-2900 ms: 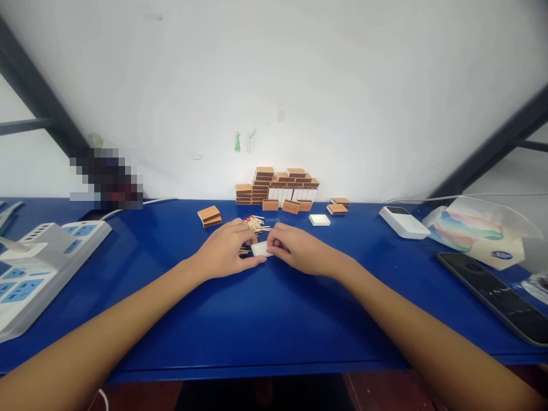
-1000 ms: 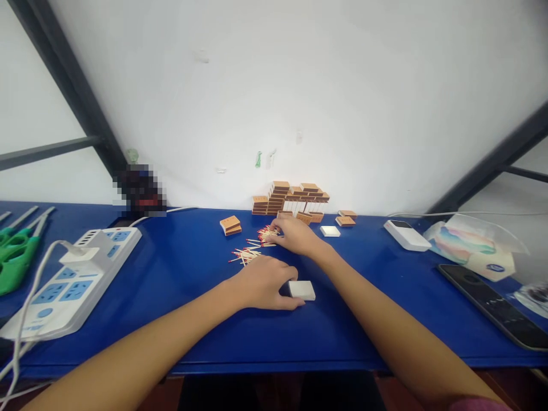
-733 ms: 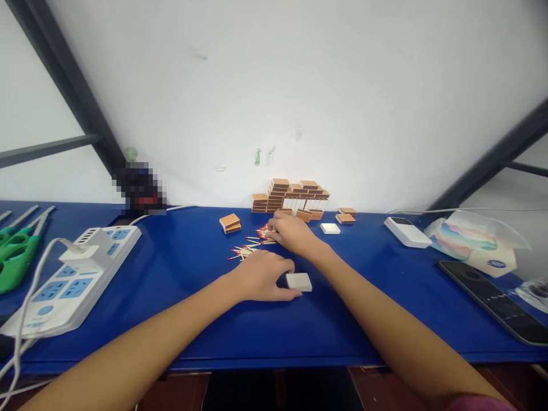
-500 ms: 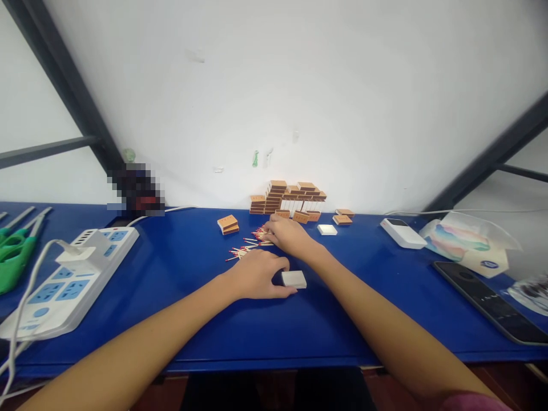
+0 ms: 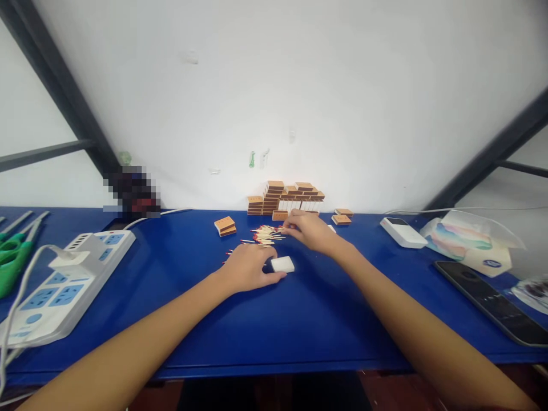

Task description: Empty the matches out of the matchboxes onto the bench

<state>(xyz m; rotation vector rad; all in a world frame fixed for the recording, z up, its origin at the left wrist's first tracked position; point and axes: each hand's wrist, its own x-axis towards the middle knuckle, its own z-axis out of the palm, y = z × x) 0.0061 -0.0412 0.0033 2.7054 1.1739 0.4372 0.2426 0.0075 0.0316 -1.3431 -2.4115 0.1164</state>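
My left hand (image 5: 248, 268) rests on the blue table with thumb and fingers around the left end of a small white matchbox drawer (image 5: 283, 264). My right hand (image 5: 311, 230) is at the right edge of a loose pile of red-tipped matchsticks (image 5: 266, 234), its fingertips pinched on match ends there. How many it grips is hidden. Behind it stands a structure of stacked orange matchboxes (image 5: 273, 197), one part resting on upright matchsticks (image 5: 291, 205). A second white piece (image 5: 332, 228) is mostly covered by my right hand.
Two matchboxes (image 5: 225, 225) lie left of the pile, and more matchboxes (image 5: 341, 218) lie right. A power strip (image 5: 81, 285) and green-handled scissors (image 5: 12, 260) are at left. A white device (image 5: 403, 232), tissue pack (image 5: 473, 245) and phone (image 5: 483, 297) are at right.
My right hand has shifted right and slightly back, from over the match pile to its right edge. My left hand and the white drawer have moved slightly left and away from me.
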